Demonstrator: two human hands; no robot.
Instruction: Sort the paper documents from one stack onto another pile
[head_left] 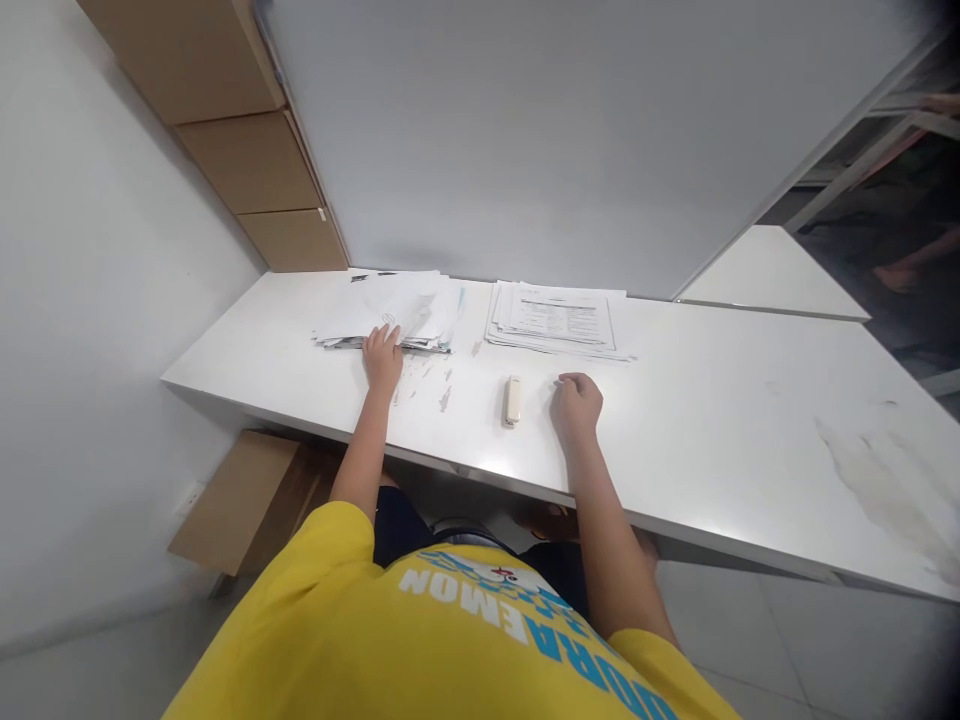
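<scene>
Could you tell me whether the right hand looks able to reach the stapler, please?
Probably yes: the right hand is close beside the stapler on the table, with nothing visible between them.

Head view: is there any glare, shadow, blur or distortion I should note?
Head view: pale glare along the near side of the white desk; soft shadow beside the right hand; wide-angle stretching toward the borders; far right dark and blurred; small text on the printed sheets unreadable.

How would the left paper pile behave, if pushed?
The left paper pile would probably fan apart, since its edges lie uneven. Its sheets look thin, so likely floppy. The left hand at its near edge may steady it.
</scene>
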